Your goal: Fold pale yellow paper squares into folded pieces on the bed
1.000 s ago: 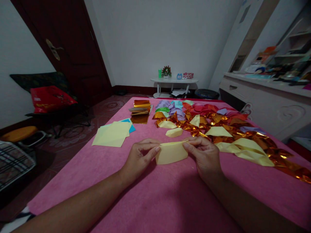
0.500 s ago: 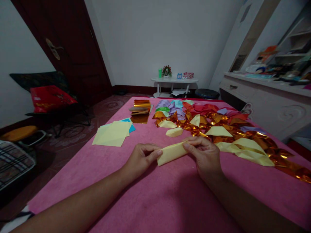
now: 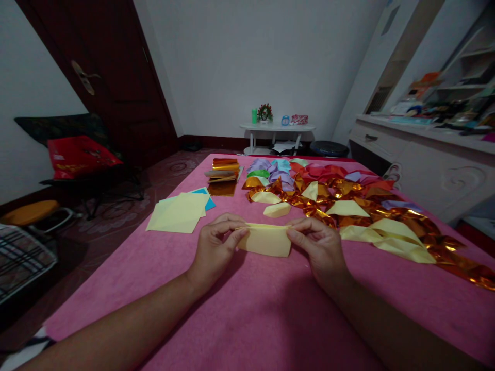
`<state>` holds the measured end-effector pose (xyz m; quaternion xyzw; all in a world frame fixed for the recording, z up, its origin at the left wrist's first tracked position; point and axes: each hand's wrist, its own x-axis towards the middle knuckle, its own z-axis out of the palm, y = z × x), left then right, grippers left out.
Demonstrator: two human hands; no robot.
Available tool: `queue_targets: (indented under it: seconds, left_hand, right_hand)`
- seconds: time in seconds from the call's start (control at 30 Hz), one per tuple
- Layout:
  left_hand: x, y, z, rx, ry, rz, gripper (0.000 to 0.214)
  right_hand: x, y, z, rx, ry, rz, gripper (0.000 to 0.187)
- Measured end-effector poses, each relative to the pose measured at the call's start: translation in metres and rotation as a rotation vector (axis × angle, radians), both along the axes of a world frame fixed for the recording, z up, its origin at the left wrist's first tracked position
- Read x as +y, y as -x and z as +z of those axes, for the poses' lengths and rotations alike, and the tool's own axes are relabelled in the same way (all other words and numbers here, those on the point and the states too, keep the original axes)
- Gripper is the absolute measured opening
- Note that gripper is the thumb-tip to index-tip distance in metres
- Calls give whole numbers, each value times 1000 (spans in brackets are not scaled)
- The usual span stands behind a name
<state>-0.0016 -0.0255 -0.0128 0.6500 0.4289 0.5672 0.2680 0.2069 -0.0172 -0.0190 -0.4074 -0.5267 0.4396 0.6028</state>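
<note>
A folded sheet of pale yellow paper (image 3: 266,241) is stretched level between my two hands, just over the pink cloth. My left hand (image 3: 217,246) pinches its left end between thumb and fingers. On the other end, my right hand (image 3: 317,245) grips the upper corner in the same kind of pinch. The fold runs along the top edge. Right behind it lies a small folded yellow paper piece (image 3: 277,209). Beyond my right hand, folded yellow paper shapes (image 3: 394,238) rest among shiny copper-gold foil pieces (image 3: 441,247).
Flat yellow sheets (image 3: 178,212) lie left over blue paper (image 3: 210,202). Farther back is a stack of gold foil sheets (image 3: 222,186). Purple folded papers (image 3: 282,180) and red ones (image 3: 325,171) crowd the table's far right. Past the pink-covered table (image 3: 247,319) stands a white side table (image 3: 278,127).
The yellow paper has turned from slanted to level. My left hand has risen and moved slightly left to the upper left end; my right hand has shifted a little left.
</note>
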Motion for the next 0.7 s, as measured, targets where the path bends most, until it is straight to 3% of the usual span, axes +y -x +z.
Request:
queue_targets:
  seconds: [0.27,0.47,0.7]
  left_hand:
    - [-2,0,-1,-9,61,-50,14]
    - [1,-1,-1,-74,175,-93,18]
    - [3,-1,-4,-159,363,-147,25]
  right_hand:
    - [2,-1,-4,21,-4,-41,15]
    - [1,-1,-4,-3,-85,-122,13]
    - [2,-1,-4,-2,-116,-117,13]
